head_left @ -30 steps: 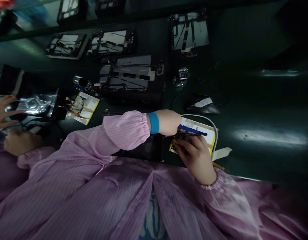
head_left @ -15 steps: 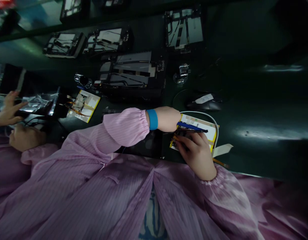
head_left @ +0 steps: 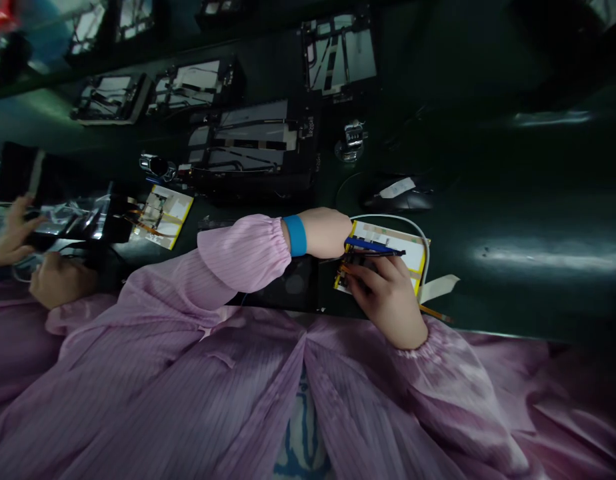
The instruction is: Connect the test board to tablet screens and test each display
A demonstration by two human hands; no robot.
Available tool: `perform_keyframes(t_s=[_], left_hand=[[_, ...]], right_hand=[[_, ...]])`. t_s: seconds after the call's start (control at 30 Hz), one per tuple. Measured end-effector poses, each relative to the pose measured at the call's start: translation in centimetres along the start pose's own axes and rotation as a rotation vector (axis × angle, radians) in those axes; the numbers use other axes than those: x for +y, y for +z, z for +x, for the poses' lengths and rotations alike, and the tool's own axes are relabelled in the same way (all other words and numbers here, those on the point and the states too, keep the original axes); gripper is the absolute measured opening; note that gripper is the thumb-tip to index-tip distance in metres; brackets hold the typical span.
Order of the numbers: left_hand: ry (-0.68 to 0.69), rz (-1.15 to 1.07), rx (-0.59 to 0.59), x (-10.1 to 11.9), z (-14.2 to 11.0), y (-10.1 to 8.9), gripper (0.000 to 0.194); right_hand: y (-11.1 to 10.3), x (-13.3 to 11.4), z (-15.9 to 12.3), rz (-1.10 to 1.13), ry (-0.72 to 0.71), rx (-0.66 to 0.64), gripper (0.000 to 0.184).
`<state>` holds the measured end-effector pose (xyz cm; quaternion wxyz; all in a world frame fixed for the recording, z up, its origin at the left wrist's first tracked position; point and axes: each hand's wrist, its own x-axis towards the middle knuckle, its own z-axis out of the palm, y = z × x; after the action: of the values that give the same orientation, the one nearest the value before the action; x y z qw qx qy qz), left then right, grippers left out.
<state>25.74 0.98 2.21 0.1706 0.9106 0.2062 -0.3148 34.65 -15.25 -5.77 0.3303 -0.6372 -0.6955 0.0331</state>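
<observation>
A flat battery pack with yellow edges (head_left: 413, 257) lies on the bench in front of me, with small circuit parts along its near left side. My left hand (head_left: 328, 232), a blue band at its wrist, is closed at the pack's left end around a slim blue tool (head_left: 373, 245). That tool lies across the pack with its dark end to the right. Over the near side of the pack, my right hand (head_left: 388, 300) has its fingers curled and pinched at an orange ribbon cable (head_left: 343, 269). The left fingertips are hidden behind the hand.
A white cable (head_left: 424, 233) loops round the pack, beside a pale strip (head_left: 439, 287). Behind are a black mouse (head_left: 403, 195), a metal roller stamp (head_left: 352, 140) and opened black device housings (head_left: 253, 143). Another yellow-edged pack (head_left: 165, 217) and a co-worker's hands (head_left: 61, 279) are at left.
The whole view has shifted slightly, so the bench items sit a little further left. Both my hands keep almost the same hold at the pack. One co-worker's hand has moved slightly.
</observation>
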Motion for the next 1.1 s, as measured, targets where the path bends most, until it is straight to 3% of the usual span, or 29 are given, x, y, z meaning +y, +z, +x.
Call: perform_keyframes(t_s=[0.5,1.1], left_hand=[[0.048,0.044,0.022,0.4,0.9,0.8,0.035],[0.049,0.003,0.035,0.6,0.7,0.7,0.032]], right_hand=[[-0.2,-0.1,0.0,-0.032,-0.042,0.012,0.015],[-0.3,-0.4,-0.5,-0.130,-0.093,-0.124,0.026]])
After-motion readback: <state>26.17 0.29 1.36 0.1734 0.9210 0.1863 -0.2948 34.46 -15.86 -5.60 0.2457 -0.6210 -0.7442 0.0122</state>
